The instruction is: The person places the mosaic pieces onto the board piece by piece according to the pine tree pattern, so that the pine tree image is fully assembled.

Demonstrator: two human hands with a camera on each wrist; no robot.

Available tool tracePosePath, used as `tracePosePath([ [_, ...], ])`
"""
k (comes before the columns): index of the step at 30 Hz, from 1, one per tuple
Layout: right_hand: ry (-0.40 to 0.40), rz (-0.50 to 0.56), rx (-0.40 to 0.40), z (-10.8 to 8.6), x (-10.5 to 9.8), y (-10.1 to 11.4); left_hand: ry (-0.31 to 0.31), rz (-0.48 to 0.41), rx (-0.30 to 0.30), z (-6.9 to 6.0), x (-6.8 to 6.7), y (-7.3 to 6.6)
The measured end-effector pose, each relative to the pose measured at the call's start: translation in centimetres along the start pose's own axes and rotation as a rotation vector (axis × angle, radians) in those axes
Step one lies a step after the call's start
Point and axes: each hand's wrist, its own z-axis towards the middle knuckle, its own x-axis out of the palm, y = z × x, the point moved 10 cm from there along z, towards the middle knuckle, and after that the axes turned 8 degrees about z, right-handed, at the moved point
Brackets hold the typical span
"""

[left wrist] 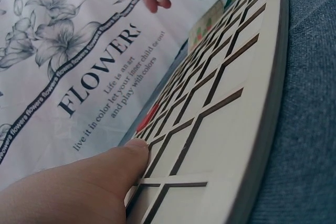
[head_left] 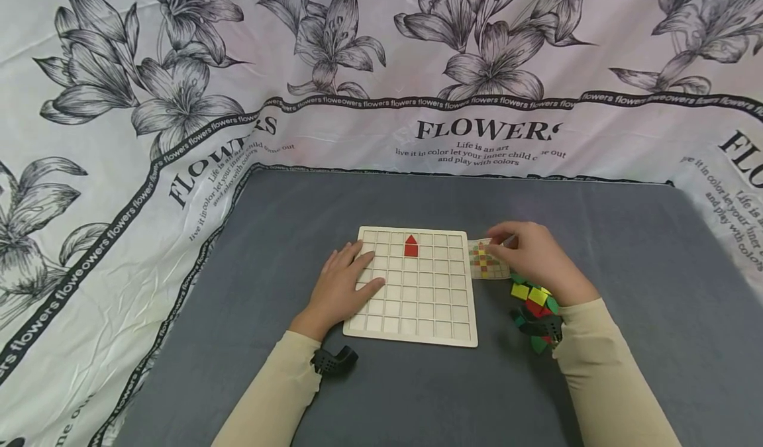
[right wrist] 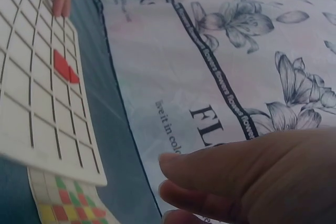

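Note:
A cream grid board (head_left: 417, 288) lies on the grey surface, with a red square (head_left: 411, 251) and a red triangle (head_left: 411, 240) above it in its upper rows. The left hand (head_left: 340, 288) rests on the board's left edge, fingers spread; its thumb (left wrist: 137, 148) touches the board in the left wrist view. Over a patterned card (head_left: 490, 268) at the board's right edge hovers the right hand (head_left: 536, 258), fingers loosely bent. Nothing shows between its thumb and fingers in the right wrist view, where the card (right wrist: 68, 203) lies partly under the board (right wrist: 42, 135).
Several loose pieces lie below the right hand and wrist: yellow (head_left: 520, 291), red (head_left: 534, 306) and green (head_left: 539, 346). A white cloth (head_left: 357, 136) with printed flowers and lettering borders the grey surface (head_left: 405, 394) at the back and left.

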Motion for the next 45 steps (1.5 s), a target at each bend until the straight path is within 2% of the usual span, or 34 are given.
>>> tracePosePath([
  [12,0.029,-0.073,0.039,-1.3,-0.5,-3.2,0.017,0.005,-0.015,0.1,0.1,0.1],
  [24,0.152,-0.15,0.098,-2.4,0.0,-5.9,0.01,0.013,-0.019,0.1,0.0,0.1],
  [36,0.163,-0.163,0.081,-1.9,1.0,-6.7,0.023,0.016,-0.027,0.1,0.1,0.1],
  [45,0.171,-0.169,0.092,-1.8,1.4,-6.7,0.004,0.016,-0.016,0.1,0.1,0.2],
])
